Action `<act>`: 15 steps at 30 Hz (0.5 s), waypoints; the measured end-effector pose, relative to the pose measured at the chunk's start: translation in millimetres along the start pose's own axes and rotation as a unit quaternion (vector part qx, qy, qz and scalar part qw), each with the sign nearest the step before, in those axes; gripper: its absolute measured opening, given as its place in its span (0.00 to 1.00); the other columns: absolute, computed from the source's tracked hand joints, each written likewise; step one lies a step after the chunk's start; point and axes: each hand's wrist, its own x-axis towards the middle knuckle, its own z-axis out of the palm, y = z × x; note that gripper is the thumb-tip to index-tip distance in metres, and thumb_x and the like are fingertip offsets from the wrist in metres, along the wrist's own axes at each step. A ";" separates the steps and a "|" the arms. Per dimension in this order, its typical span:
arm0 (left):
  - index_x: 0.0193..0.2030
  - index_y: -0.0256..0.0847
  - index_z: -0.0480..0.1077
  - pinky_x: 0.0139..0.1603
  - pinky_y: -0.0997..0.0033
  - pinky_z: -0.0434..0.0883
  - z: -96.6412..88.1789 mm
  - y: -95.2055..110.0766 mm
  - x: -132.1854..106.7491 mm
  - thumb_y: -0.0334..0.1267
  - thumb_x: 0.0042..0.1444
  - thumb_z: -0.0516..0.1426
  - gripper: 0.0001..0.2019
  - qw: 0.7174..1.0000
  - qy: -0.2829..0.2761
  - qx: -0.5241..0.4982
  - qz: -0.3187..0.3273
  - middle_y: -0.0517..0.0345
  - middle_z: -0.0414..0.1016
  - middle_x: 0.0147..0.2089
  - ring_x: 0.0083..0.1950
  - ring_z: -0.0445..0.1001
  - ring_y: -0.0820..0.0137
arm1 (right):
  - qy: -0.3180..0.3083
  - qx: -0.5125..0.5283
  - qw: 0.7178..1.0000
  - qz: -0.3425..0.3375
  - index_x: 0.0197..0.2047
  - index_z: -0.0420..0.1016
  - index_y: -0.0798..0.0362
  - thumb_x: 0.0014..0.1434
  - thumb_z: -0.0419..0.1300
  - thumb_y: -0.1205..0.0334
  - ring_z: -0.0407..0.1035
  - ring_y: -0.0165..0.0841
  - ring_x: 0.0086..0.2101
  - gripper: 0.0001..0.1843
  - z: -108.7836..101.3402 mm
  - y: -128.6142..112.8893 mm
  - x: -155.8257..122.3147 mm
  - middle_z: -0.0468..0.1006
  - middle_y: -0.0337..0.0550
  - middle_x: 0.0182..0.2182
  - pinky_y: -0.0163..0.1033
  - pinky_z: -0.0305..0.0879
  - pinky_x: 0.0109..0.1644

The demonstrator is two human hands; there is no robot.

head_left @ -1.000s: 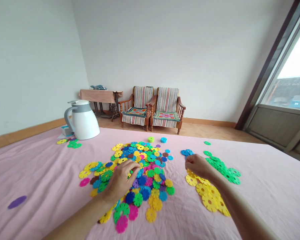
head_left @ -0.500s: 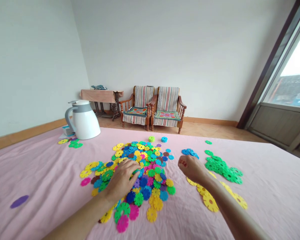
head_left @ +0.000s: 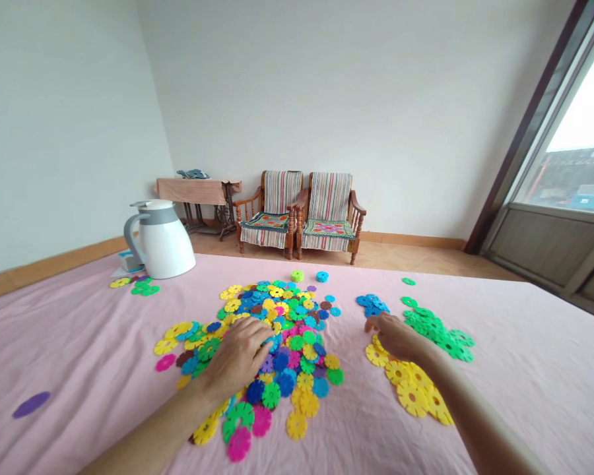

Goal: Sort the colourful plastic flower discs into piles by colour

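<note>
My left hand [head_left: 243, 348] rests low over the left-middle of a mixed pile of flower-shaped notched plastic discs [head_left: 286, 381]. Its fingers bend down toward the thumb among the discs, and whatever lies between them is hidden. To the right, my right hand [head_left: 393, 334] hangs palm down with loosened fingers at the upper edge of a group of yellow discs [head_left: 412, 399]. I see nothing held in it. Just beyond its fingertips is a small blue heap [head_left: 372, 304]. Green discs [head_left: 430, 328] lie heaped beyond the right wrist.
A white and grey jug [head_left: 165, 244] stands at the back left, with a few discs [head_left: 143, 288] in front. Lime [head_left: 297, 276] and blue [head_left: 322, 276] stacks sit near the far edge. One purple disc [head_left: 32, 404] lies left on the wrinkled pink cloth [head_left: 103, 356].
My right hand has moved slightly right and down, over the yellow discs, and its closed fingers have loosened. The left hand stays over the pile. The view has shifted a little.
</note>
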 end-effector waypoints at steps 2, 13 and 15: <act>0.43 0.43 0.72 0.49 0.58 0.65 0.2 -0.3 -0.3 0.33 0.58 0.53 0.09 1.000 0.005 0.005 0.006 0.56 0.75 0.40 0.45 0.69 0.63 | -0.012 0.000 1.000 -0.012 0.38 0.78 0.53 0.46 0.49 0.82 0.69 0.35 0.39 0.23 -2.8 2.3 -2.5 0.76 0.50 0.38 0.36 0.58 0.40; 0.42 0.43 0.72 0.51 0.59 0.67 0.0 -5.2 2.3 0.34 0.60 0.51 0.10 0.995 0.092 -0.026 -0.014 0.55 0.75 0.44 0.48 0.71 0.65 | 0.030 0.019 0.999 -0.027 0.37 0.76 0.56 0.51 0.47 0.77 0.71 0.36 0.36 0.19 -0.8 -26.6 1.4 0.78 0.49 0.33 0.36 0.60 0.37; 0.43 0.43 0.72 0.51 0.59 0.68 -0.6 -11.4 2.3 0.33 0.60 0.49 0.11 0.991 0.123 -0.031 -0.043 0.54 0.75 0.46 0.49 0.70 0.65 | 0.054 0.055 0.994 -0.072 0.42 0.75 0.55 0.53 0.45 0.76 0.71 0.34 0.40 0.21 11.3 -47.6 1.8 0.78 0.47 0.38 0.35 0.61 0.42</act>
